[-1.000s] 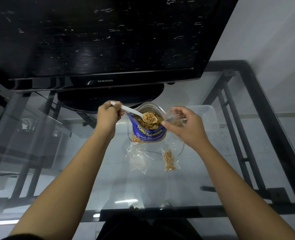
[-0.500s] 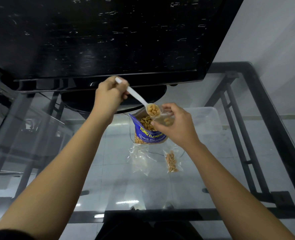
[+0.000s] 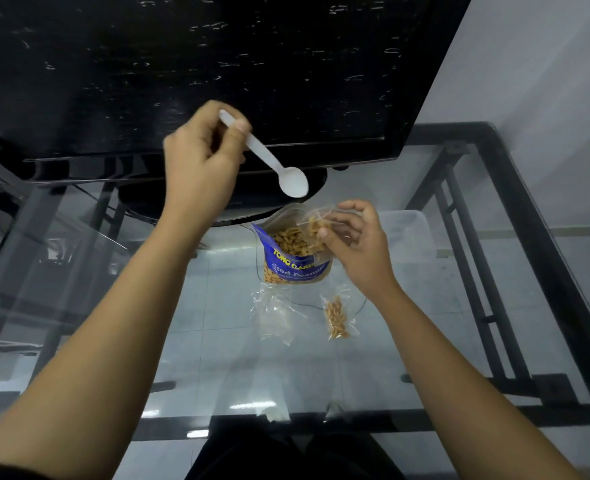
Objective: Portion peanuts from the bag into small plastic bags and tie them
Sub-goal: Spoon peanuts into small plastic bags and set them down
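Glass-topped counter (image 3: pixel 217 375) with black frame. Nearest on it: two small clear plastic bags, flat. One at 6 o'clock of the big bag holds a narrow column of peanuts (image 3: pixel 336 322), long axis running near to far; the other (image 3: pixel 274 315), at its 9 o'clock, looks empty.

Behind them stands one blue foil peanut bag (image 3: pixel 293 261), upright, mouth open upward, peanuts visible inside.

Right hand (image 3: pixel 359 244): fingers curled, pinching a third small clear bag (image 3: pixel 316 230) partly filled with peanuts, held over the big bag's mouth.

Left hand (image 3: pixel 201 161): clenched on the handle of one white plastic spoon (image 3: pixel 269 161), raised at 11 o'clock of the big bag. Spoon axis slants toward 4 o'clock, bowl lowest, nothing in it.

Farthest: black television (image 3: pixel 217 64).
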